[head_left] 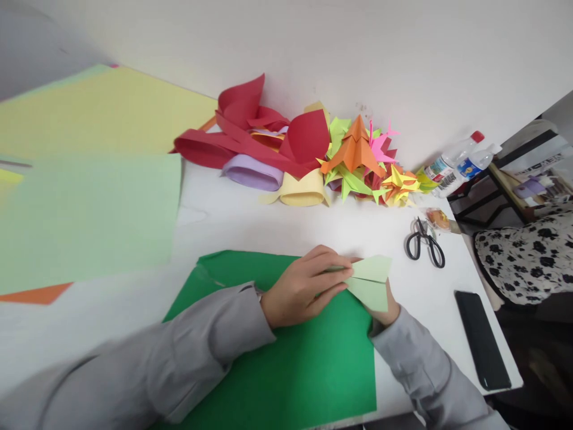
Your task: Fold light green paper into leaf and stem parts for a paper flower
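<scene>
A folded piece of pale green paper (369,283) is between my two hands, above the right part of a green sheet (286,370). My left hand (308,283) lies over its left end, fingers together and fingertips pressed on the paper. Behind and under the paper is my right hand (388,306); most of its fingers are hidden, but it supports the piece from the right. A dark slit or fold line runs along the middle of the paper, and its right end widens into two flaps.
Large yellow (147,113) and pale green sheets (98,215) cover the left. Red curled paper (242,143) and folded paper shapes (358,155) pile by the wall. Scissors (424,242), a black phone (482,340) and plastic bottles (456,161) are right. A person's patterned clothing (528,257) shows beyond.
</scene>
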Available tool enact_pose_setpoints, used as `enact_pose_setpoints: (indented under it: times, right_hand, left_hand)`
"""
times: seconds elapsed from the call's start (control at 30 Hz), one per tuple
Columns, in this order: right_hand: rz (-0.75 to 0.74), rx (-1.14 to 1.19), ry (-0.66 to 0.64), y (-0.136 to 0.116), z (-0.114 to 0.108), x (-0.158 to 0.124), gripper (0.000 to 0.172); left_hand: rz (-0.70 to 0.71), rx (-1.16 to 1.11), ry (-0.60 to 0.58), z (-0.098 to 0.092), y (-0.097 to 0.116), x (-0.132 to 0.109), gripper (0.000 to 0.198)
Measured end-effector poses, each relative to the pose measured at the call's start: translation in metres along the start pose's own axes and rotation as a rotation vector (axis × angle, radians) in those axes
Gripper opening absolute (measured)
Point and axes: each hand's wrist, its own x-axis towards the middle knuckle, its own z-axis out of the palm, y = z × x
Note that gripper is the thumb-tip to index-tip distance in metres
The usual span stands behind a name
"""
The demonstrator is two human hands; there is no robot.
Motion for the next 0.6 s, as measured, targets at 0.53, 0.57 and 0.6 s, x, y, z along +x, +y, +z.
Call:
enact_pose_setpoints:
  times: [0.53,0.57,0.6]
  right_hand:
    - [-0.240,0.175,0.169,-0.019,-0.021,0.010,0.028]
    - [-0.230,0.144,0.155,-0.021,-0.021,0.008,0.030]
    - [-0.216,0.088,0.151,-0.023,-0.020,0.007,0.035]
  left_hand:
    - [-0.250,0.112,0.044,-0.009,-0.020,0.001,0.014]
    - [-0.292,0.103,0.004,-0.010,-0.020,0.002,0.015]
    - [-0.350,0.086,-0.039,-0.010,-0.018,0.003,0.015]
